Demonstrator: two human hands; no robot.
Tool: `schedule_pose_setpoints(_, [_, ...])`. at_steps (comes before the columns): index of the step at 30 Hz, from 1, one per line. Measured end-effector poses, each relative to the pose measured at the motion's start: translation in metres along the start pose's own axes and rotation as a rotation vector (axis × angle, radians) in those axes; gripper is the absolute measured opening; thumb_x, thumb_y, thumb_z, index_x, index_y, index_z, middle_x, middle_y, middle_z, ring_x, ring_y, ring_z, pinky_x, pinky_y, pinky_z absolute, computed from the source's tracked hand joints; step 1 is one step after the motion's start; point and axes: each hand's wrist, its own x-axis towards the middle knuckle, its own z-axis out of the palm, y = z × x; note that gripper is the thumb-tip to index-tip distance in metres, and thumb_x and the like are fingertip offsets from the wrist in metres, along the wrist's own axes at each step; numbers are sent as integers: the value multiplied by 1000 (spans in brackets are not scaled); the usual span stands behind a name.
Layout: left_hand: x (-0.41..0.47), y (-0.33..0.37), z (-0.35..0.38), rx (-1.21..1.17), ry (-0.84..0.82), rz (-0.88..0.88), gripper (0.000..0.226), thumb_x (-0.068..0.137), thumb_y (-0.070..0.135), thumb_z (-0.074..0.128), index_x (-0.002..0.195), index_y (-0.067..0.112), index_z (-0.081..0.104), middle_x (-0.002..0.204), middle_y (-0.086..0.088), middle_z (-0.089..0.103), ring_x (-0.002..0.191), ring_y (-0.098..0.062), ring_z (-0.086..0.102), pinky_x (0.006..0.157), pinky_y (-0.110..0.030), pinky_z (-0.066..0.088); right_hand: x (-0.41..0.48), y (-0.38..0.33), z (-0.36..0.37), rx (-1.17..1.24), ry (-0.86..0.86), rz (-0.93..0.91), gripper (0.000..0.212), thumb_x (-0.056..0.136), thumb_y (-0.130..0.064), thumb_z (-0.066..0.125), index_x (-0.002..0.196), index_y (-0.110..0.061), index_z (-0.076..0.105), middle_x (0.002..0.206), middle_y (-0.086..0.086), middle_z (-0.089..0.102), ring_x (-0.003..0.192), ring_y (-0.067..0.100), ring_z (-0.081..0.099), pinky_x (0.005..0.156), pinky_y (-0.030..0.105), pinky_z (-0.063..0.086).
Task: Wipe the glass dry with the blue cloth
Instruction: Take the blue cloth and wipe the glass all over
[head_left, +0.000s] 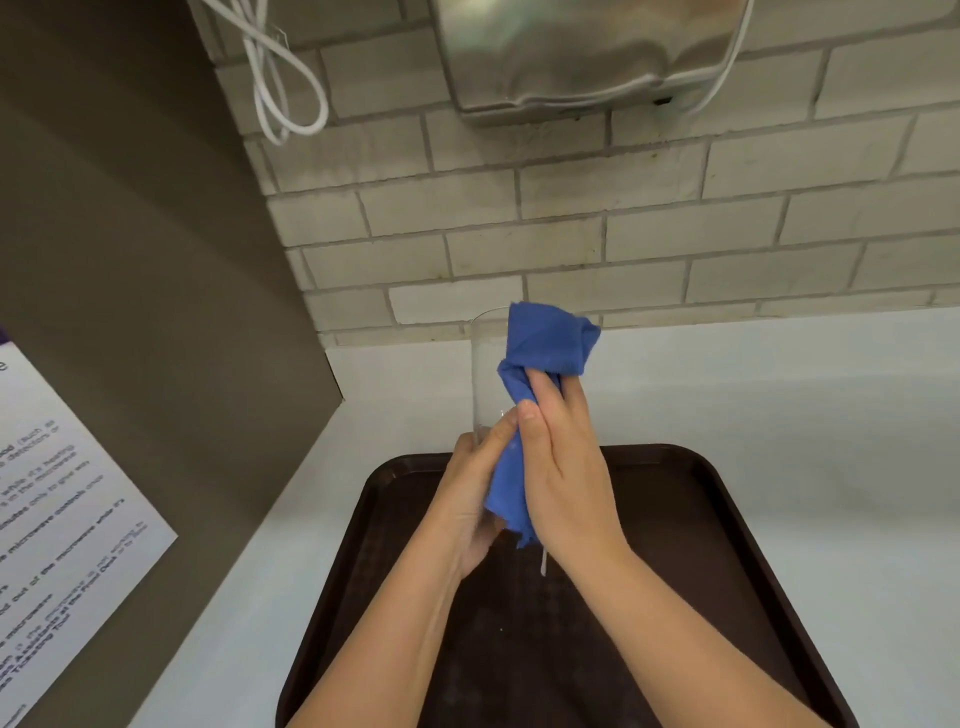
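A tall clear glass (485, 374) is held upright above a dark brown tray (727, 545). My left hand (470, 506) grips the lower part of the glass from the left. A blue cloth (545, 345) is draped over the glass's right side and rim, and it hangs down between my hands. My right hand (563, 467) presses the cloth against the glass, fingers pointing up. The base of the glass is hidden behind my hands and the cloth.
The tray lies on a white counter (779, 395) against a pale brick wall (571, 234). A grey cabinet side (156, 286) with a printed notice (57, 519) stands at the left. A steel dispenser (582, 52) and a white cable (280, 78) hang above.
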Motion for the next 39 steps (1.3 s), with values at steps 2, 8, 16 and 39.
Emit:
schedule_pose_setpoints(2, [-1,3,-4,-23,-63,-25,62,58,42,63,112,11,57,83,-6,73,63,-13,72,53,-28,56,17,-4,-3,-6,-2,-17,43,95,-32,27,137,-29,32,144,-7,31,122,-1,38,97,14,35])
schedule_pose_setpoints(8, [-3,5,-4,-8,-119,-74,47,60,43,63,96,11,64,73,-7,74,69,-20,70,68,-36,56,55,-13,-17,289,-41,247,41,96,-20,32,137,-25,33,132,1,48,114,13,49,96,21,39])
schedule_pose_setpoints(16, [2,7,-2,-50,-151,-167,58,59,47,67,99,5,64,82,-13,73,72,-24,70,69,-37,59,33,8,-24,595,81,603,33,94,-37,37,118,-18,49,94,4,62,84,20,62,79,32,54])
schedule_pose_setpoints(39, [-15,23,18,893,238,162,51,87,55,43,122,17,37,97,1,58,71,1,49,55,-15,36,-8,7,-12,733,259,615,39,94,-38,35,127,-23,49,116,3,63,106,19,60,101,39,44])
